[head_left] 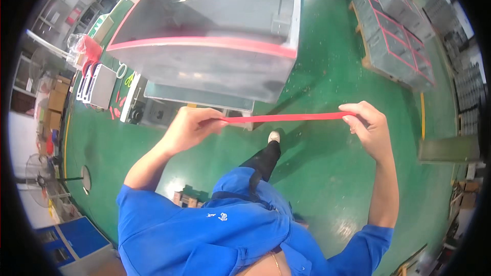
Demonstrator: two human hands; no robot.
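Note:
Between my two hands a narrow red strip of tape (286,118) is stretched out straight, almost level. My left hand (192,127) pinches one end, and my right hand (369,125) pinches the other between thumb and fingers. Just beyond the strip stands a large grey metal cabinet (204,69), open at the top. Red strips (204,42) run along its upper edges; the near right corner post is bare metal. The strip hangs in front of the cabinet, apart from it.
Left of the cabinet are scissors (129,79), a white box (102,86) and red scraps (116,112). Red-edged metal cabinets (391,46) stand on a pallet at far right. A fan (43,178) is at left, a green metal block (447,149) at right.

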